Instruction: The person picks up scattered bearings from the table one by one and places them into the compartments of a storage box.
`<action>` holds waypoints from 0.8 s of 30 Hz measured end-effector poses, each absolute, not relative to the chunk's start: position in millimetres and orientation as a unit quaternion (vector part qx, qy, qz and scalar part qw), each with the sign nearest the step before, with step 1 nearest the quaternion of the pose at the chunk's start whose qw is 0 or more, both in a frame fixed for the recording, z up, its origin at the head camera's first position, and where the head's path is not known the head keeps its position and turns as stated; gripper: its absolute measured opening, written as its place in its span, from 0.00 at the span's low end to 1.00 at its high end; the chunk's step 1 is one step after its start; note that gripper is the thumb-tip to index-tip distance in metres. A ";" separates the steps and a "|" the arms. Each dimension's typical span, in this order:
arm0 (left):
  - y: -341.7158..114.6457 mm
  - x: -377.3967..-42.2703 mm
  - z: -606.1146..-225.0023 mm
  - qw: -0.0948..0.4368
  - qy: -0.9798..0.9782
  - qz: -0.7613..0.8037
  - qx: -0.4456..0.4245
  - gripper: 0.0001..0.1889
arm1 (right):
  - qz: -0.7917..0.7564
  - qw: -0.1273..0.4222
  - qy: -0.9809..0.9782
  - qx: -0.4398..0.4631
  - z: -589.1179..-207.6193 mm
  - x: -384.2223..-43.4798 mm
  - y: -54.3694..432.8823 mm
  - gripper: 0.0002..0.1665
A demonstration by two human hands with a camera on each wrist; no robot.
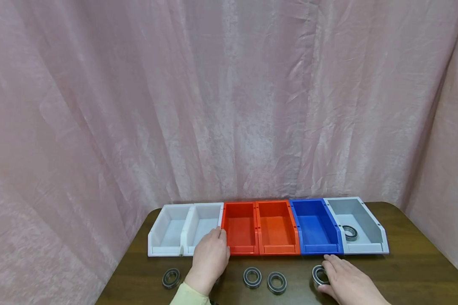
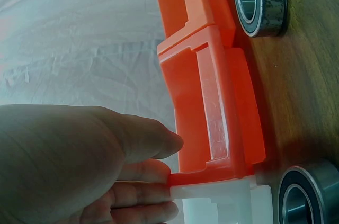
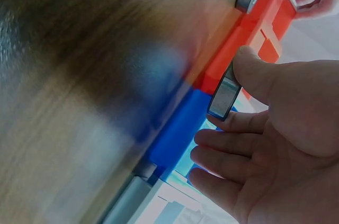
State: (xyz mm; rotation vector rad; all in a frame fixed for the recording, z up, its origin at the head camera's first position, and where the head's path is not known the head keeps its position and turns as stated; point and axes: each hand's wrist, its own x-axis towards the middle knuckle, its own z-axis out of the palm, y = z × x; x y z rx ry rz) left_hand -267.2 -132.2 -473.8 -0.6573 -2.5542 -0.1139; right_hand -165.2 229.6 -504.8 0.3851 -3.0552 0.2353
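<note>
My right hand [image 1: 349, 279] pinches a metal ball bearing [image 1: 318, 275] between thumb and fingers, just in front of the blue bin [image 1: 320, 249]. In the right wrist view the bearing [image 3: 224, 97] is held edge-on, while the other fingers extend loosely. My left hand [image 1: 209, 258] is at the front of the bins, where the second white bin [image 1: 202, 206] meets the red bin [image 1: 241, 250]. Its fingers are relaxed and hold no visible bearing; whether they touch the bin edge, I cannot tell. Another bearing [image 1: 350, 233] lies inside the grey bin [image 1: 374, 249].
On the wooden table [image 1: 408, 271] lie loose bearings: one at the left [image 1: 171, 278], two in the middle [image 1: 252, 277], and one partly hidden by the left hand. An orange bin [image 1: 278, 250] and another white bin [image 1: 164, 251] complete the row. A pink curtain [image 1: 236, 106] hangs behind.
</note>
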 end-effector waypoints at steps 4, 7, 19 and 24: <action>-132.1 -267.9 -471.2 0.250 -0.936 -0.045 -0.244 0.21 | 0.064 0.045 -0.988 0.134 -499.6 -163.1 230.3 0.37; -132.5 -268.0 -470.9 0.248 -0.937 -0.045 -0.243 0.20 | 0.060 0.050 -0.987 0.137 -495.9 -161.1 230.1 0.36; -131.9 -269.8 -469.9 0.234 -0.942 -0.042 -0.239 0.18 | 0.018 0.118 -0.980 0.157 -480.2 -159.2 233.1 0.35; -131.7 -269.9 -470.4 0.230 -0.943 -0.042 -0.236 0.18 | 0.013 0.158 -0.974 0.164 -474.1 -160.9 234.0 0.34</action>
